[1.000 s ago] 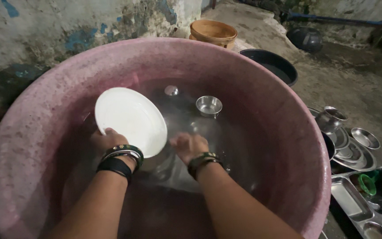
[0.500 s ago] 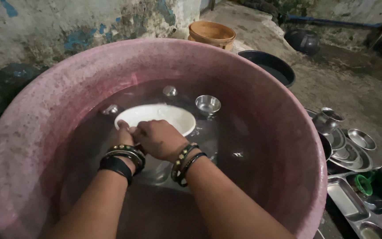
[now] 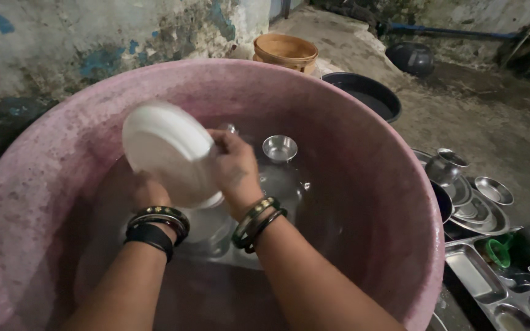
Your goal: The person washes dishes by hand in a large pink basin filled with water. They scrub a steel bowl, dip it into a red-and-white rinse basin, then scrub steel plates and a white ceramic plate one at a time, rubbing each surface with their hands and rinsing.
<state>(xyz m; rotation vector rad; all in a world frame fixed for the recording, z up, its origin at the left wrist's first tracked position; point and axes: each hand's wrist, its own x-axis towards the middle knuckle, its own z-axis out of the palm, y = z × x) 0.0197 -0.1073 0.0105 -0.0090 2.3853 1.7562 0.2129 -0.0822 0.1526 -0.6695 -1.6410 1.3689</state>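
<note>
White plate [image 3: 165, 150] tilted up above water, left-centre of pink tub [image 3: 363, 141]. Right hand [image 3: 234, 168] grips plate's right rim; left hand [image 3: 149, 191] under it, grip unclear. Steel bowl [image 3: 279, 148] sits in water near far wall, unwashed by look. Steel dishes [image 3: 476, 196] piled outside right rim.

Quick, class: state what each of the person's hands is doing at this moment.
Left hand: under the tilted white plate, touching it; grip hidden, cannot be told.
Right hand: closed on the plate's right edge.
</note>
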